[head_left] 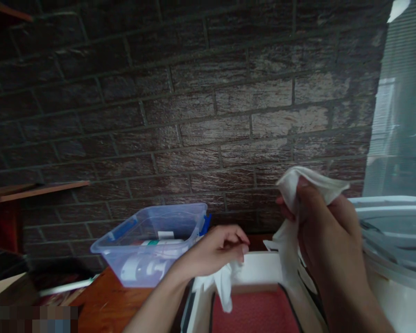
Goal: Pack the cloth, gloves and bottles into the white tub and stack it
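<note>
My right hand (319, 231) is raised at the right, fingers closed round a white cloth (291, 217) that hangs down from it. My left hand (217, 252) is lower and to the left, pinching another end of the white cloth (223, 282), which droops below the fingers. Both hands are above a white-framed tray (260, 266) with a reddish inner surface (256, 312).
A clear plastic bin (149, 243) with blue handles holds bottles on the wooden table (107, 305) at the left. Stacked white bins (395, 249) stand at the right. A dark brick wall (194, 115) is close behind. A wooden shelf (38, 190) juts out at the left.
</note>
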{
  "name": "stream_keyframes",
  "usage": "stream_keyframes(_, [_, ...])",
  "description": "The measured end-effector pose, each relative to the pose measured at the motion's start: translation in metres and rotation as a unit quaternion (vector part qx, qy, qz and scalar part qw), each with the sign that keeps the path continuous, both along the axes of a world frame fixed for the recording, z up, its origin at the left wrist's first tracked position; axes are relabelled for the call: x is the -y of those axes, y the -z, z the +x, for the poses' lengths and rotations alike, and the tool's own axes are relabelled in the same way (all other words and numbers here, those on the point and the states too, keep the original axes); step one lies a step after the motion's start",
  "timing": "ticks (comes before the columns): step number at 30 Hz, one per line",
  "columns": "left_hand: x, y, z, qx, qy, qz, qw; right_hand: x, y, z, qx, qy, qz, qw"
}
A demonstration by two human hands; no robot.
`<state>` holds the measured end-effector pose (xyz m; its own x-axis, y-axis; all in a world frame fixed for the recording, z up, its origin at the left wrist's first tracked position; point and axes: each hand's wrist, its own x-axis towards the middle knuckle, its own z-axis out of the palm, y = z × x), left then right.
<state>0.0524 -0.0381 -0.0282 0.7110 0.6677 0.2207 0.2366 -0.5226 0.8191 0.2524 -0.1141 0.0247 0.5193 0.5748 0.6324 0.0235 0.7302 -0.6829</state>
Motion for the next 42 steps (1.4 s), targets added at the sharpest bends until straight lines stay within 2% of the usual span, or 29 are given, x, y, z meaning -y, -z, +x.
stream_keyframes(2, [0.003,-0.013,-0.006,0.116,-0.029,-0.022,0.993,-0.001,0.0,-0.001,0.061,-0.03,-0.012,0.998])
stream_keyframes(4, [0.005,-0.021,-0.011,0.216,-0.023,-0.045,0.975,-0.003,0.0,-0.003,0.131,-0.064,-0.038,0.989])
stream_keyframes(8, [0.01,-0.026,-0.018,0.345,0.011,-0.073,0.936,-0.01,0.006,-0.006,0.269,-0.125,-0.137,0.945])
stream_keyframes(12, [0.017,-0.025,-0.018,0.402,0.029,-0.076,0.912,-0.015,0.015,-0.008,0.382,-0.159,-0.165,0.895])
stream_keyframes(17, [0.023,-0.024,-0.014,0.44,0.096,-0.082,0.889,-0.013,0.012,-0.009,0.437,-0.28,-0.164,0.839])
stream_keyframes(21, [0.026,-0.025,-0.015,0.454,0.129,-0.098,0.876,-0.014,0.012,-0.009,0.486,-0.254,-0.153,0.822])
stream_keyframes(24, [0.027,-0.027,-0.019,0.459,0.114,-0.096,0.876,-0.015,0.014,-0.009,0.487,-0.219,-0.14,0.834])
stream_keyframes(26, [0.023,-0.029,-0.021,0.45,0.066,-0.078,0.887,-0.015,0.013,-0.01,0.455,-0.201,-0.134,0.857])
stream_keyframes(28, [0.014,-0.028,-0.023,0.408,0.002,-0.056,0.911,-0.016,0.011,-0.012,0.402,-0.202,-0.144,0.881])
stream_keyframes(30, [0.005,-0.025,-0.022,0.33,-0.039,-0.038,0.943,-0.016,0.008,-0.013,0.324,-0.236,-0.163,0.902])
stream_keyframes(32, [0.0,-0.02,-0.019,0.26,-0.037,-0.022,0.965,-0.016,0.006,-0.015,0.248,-0.269,-0.173,0.915])
stream_keyframes(34, [0.003,-0.016,-0.015,0.242,-0.011,0.005,0.97,-0.017,0.004,-0.015,0.2,-0.275,-0.17,0.925])
stream_keyframes(36, [0.014,-0.013,-0.01,0.239,0.005,0.054,0.969,-0.017,0.003,-0.015,0.185,-0.276,-0.17,0.928])
stream_keyframes(39, [0.032,-0.012,-0.003,0.209,-0.026,0.13,0.969,-0.018,0.006,-0.013,0.197,-0.294,-0.159,0.922])
stream_keyframes(42, [0.04,-0.012,0.005,0.203,-0.066,0.114,0.97,-0.019,0.01,-0.011,0.226,-0.303,-0.149,0.914])
